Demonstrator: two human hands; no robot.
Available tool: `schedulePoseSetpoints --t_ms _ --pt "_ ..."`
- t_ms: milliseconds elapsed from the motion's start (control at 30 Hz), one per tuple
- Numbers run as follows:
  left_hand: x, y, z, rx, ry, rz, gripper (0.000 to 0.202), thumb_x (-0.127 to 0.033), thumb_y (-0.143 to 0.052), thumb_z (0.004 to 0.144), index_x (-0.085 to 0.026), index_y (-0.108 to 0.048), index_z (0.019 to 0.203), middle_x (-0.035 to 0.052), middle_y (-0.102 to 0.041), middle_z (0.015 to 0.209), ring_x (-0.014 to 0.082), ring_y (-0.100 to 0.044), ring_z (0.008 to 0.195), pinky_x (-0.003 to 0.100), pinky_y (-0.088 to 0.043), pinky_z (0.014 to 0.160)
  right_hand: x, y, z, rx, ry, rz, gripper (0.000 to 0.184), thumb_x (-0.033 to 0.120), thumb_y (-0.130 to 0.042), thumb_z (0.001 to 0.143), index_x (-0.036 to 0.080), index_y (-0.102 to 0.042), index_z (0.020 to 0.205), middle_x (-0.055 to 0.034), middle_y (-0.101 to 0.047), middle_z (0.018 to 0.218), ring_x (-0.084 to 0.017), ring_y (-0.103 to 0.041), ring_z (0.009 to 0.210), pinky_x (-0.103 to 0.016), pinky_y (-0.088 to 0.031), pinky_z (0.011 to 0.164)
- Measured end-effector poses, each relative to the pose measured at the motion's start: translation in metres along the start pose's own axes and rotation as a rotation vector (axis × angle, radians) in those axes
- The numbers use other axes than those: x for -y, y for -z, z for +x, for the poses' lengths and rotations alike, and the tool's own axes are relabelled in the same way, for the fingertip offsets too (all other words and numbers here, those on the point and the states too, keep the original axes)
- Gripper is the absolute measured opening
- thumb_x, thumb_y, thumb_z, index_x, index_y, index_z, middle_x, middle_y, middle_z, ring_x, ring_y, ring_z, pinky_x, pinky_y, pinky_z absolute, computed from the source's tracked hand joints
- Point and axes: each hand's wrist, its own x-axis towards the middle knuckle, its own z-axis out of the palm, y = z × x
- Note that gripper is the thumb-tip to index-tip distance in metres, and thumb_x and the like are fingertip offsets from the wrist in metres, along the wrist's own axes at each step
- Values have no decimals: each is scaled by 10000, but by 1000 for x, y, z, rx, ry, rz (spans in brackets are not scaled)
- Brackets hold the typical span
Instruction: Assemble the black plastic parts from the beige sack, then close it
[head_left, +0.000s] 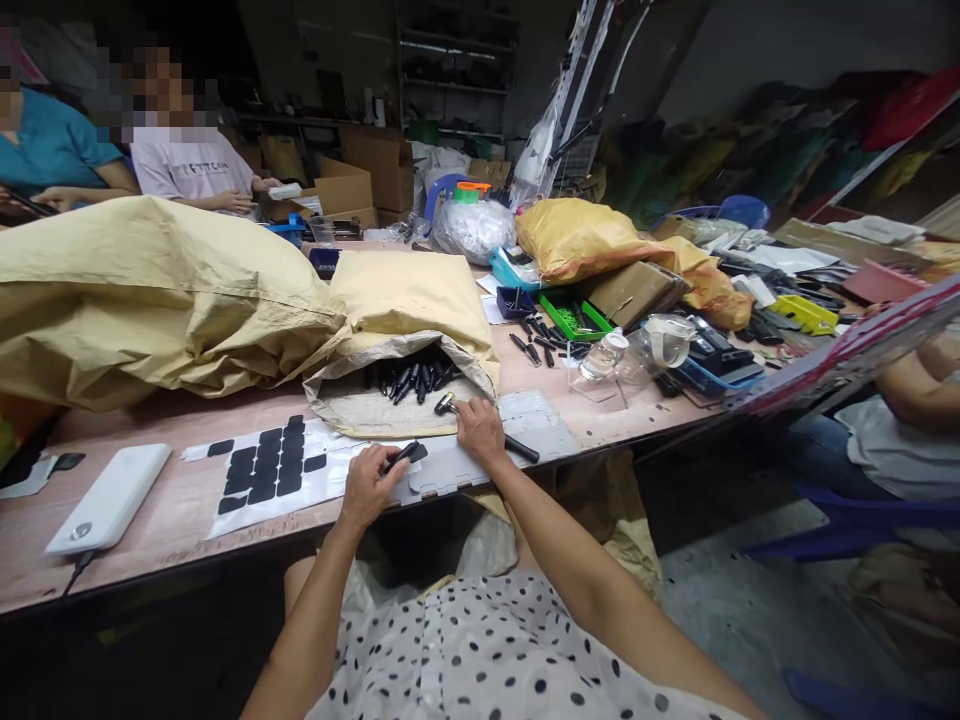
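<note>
My left hand (367,485) is closed around a small black pen-shaped part (403,456) at the near table edge, beside a clear sheet of black stickers (266,465). My right hand (480,428) rests closed on a longer black rod-like tool (517,447) with a metal tip (445,404), just in front of an open tan sack (390,395) holding several similar black parts (411,378). A grey flat tray (480,455) lies under both hands.
A large tan sack (150,290) covers the table's left. A white power bank (111,497) lies at the near left. Plastic bins, bottles and loose black parts (570,325) crowd the right. Two people sit at the far left, another person's arm (919,395) at the right.
</note>
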Motion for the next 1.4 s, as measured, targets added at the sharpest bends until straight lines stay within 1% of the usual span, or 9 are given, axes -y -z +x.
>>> schedulePoseSetpoints --t_ms 233,533,633,767,833,967,1067,1233,1400 --pt "-36 -23 -65 485 45 -47 262 -399 -579 882 -241 -734 1023 6 -746 824 175 -670 739 263 -481 722 -1 -5 -1 -23 8 -10 291 197 -499 961 217 -694 1175 -98 -612 978 -245 -481 920 -335 -361 791" --pt "-4 -62 -74 711 446 341 410 -230 -531 897 -211 -666 1284 125 -712 1292 279 -641 1244 353 -489 969 -1 -8 0 -46 11 -16 286 191 -497 957 220 -695 1161 -98 -606 974 -247 -475 919 -338 -360 799" --pt "-16 -55 -69 728 338 255 409 -228 -579 846 -200 -693 1238 124 -740 1224 283 -666 1186 354 -493 952 -1 -7 -1 -47 7 -13 284 200 -491 963 219 -694 1161 -99 -606 968 -245 -477 911 -336 -360 789" --pt "-43 -34 -39 831 199 -127 304 -366 -589 838 -191 -742 1033 42 -769 848 208 -699 781 290 -509 704 0 -4 -1 -37 0 -16 284 207 -485 970 217 -695 1162 -100 -612 969 -246 -482 907 -340 -361 786" --pt "-52 -24 -10 755 184 -281 341 -447 -589 839 -184 -737 999 15 -733 755 175 -645 667 267 -476 620 1 -4 -1 -35 -4 -21 283 207 -487 968 218 -693 1162 -100 -612 966 -247 -482 904 -343 -360 785" --pt "-51 -13 61 126 244 -124 296 -414 -609 843 -206 -725 1019 19 -714 813 186 -648 761 280 -467 685 1 -4 -2 -42 -1 -25 263 203 -504 957 219 -695 1137 -94 -604 950 -246 -477 904 -343 -360 785" --pt "-43 -12 105 -181 402 73 301 -418 -631 859 -209 -713 1060 63 -714 953 239 -663 917 315 -480 740 1 -5 -2 -55 15 -19 267 197 -511 949 218 -690 1146 -92 -601 949 -246 -476 911 -339 -362 788" --pt "-32 -16 139 -227 523 236 282 -403 -686 842 -206 -724 1039 136 -668 1166 315 -646 1059 370 -500 771 2 -5 -2 -50 17 -14 266 199 -513 949 220 -690 1146 -91 -600 951 -243 -476 906 -333 -366 781" --pt "-22 -11 135 -240 478 264 195 -374 -676 842 -230 -739 957 105 -682 1079 300 -652 1003 355 -490 734 3 -4 -2 -39 11 -19 264 201 -517 946 220 -690 1146 -92 -603 961 -243 -476 913 -333 -372 792"
